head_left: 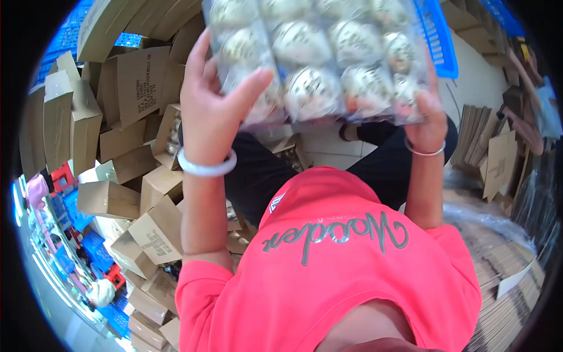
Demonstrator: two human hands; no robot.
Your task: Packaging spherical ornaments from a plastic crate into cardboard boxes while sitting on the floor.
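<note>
Item: clear tray of white patterned balls, held up before you, your left hand clasping its left edge, thumb across the front, your right hand gripping its right corner. Likely light, thin, flexible, slippery; contents probably fragile. Support both edges; avoid squeezing. Boxes beyond your left hand.

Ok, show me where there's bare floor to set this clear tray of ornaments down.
The barest patch is the pale floor beyond the right hand, between the blue basket and the flattened cardboard sheets. A smaller strip of floor shows under the clear tray, by the person's dark trousers. On the side of the left hand, cardboard boxes crowd everything.
</note>
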